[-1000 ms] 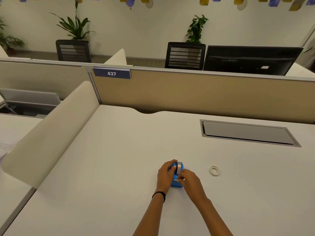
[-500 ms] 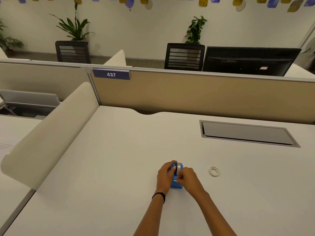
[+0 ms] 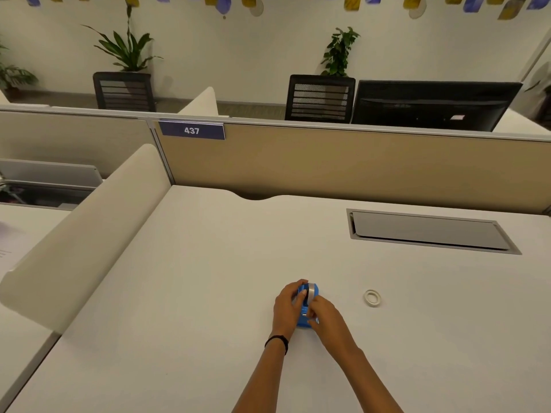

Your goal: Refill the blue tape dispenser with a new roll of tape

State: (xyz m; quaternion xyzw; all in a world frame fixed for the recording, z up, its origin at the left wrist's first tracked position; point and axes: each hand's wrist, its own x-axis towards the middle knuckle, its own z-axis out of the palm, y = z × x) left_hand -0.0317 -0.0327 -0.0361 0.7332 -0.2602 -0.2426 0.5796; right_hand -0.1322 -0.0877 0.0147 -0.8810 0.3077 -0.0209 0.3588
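One legible label: a blue plate [image 3: 191, 130] on the top rail of the tan partition behind the counter's far edge, reading "437" in white. A small tag on the back of the black monitor [image 3: 432, 104] beyond the partition is too small to read.

Two hands, both on the blue tape dispenser [image 3: 303, 321], which stands on the white counter [image 3: 179, 293] toward its near edge, roughly midway along it. Left hand [image 3: 286, 308]: curled around the dispenser's left side, fingers wrapped over the top beside the roll; a black band on the wrist. Right hand [image 3: 326, 315]: closed in at the dispenser's right side and front, fingertips pressed near the roll; whether they pinch a loose tape end cannot be told at this size.

Roll of tape [image 3: 311, 290]: pale grey, seated upright in the top of the dispenser, its upper arc showing between the hands.

Empty tape core [image 3: 372, 297]: a thin white ring lying flat on the counter, apart from the hands, toward the right edge.

Grey cable hatch [image 3: 429, 231]: set flush in the counter near the far right corner, lid down.
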